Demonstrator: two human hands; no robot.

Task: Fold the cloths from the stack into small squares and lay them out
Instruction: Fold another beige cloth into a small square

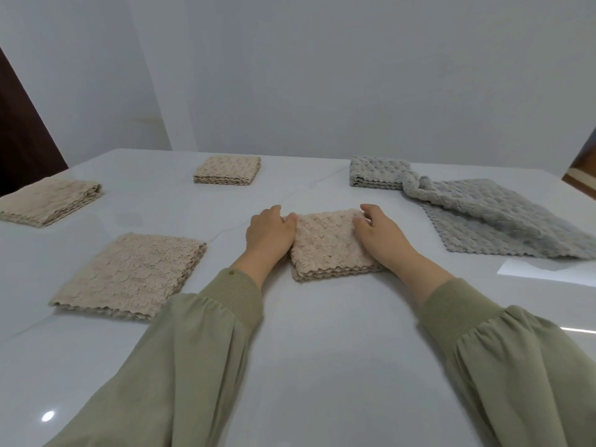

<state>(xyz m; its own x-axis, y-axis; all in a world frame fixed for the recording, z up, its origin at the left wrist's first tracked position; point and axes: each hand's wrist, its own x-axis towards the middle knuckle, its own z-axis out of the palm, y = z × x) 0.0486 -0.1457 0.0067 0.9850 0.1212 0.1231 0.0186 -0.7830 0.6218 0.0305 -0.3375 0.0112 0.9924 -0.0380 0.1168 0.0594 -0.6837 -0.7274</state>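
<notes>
At the middle of the white table (322, 343), a beige cloth (332, 245) folded into a small thick square, lying flat, scalloped edges stacked along the near side. Against its left edge, the left hand (269, 235): thumb laid on the top layer, fingers curled down by the far left corner (tucked under the edge or merely pressed against it, impossible to tell). On its right part, the right hand (382, 235), palm down, fingers loosely spread and slightly bent, resting on the top layer and gripping nothing. Both forearms in olive sleeves (200, 350) with ribbed cuffs. Off to the left, well apart from one another, three more folded pieces: a near-left beige square (129, 274), a far-left beige square (48, 201) close to the table's edge, and a back beige square (227, 171) toward the wall. At the back right, a folded grey cloth (375, 174); touching its right side and partly overlapping it, a loose grey cloth (503, 221), unfolded, rumpled, spread toward the right edge of the table.
</notes>
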